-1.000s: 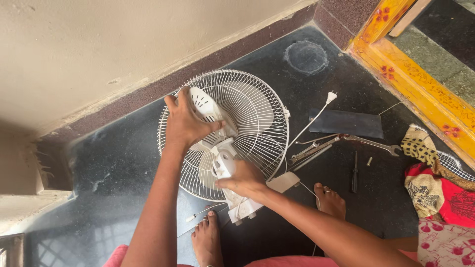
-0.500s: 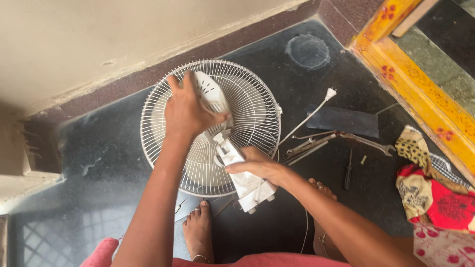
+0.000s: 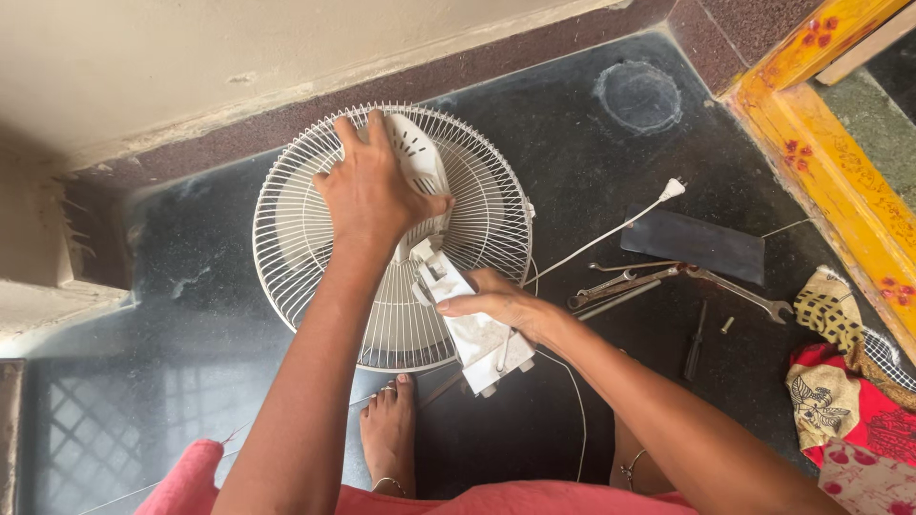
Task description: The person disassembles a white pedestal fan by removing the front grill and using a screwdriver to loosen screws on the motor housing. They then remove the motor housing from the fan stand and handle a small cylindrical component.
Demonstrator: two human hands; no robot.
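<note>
Left hand (image 3: 374,195) clasping motor housing (image 3: 420,162) over grille (image 3: 296,238); right hand (image 3: 496,305) gripping base (image 3: 482,343), long axis toward wearer.

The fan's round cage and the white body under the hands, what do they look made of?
The cage looks like thin metal wire with white coating: fine, evenly spaced spokes and rings. The body looks like moulded white plastic, matt and somewhat grubby, with vent slots; I can't be sure.

Bright, soft daylight – sharp focus, faint window reflection on the glossy dark floor (image 3: 143,420).
</note>
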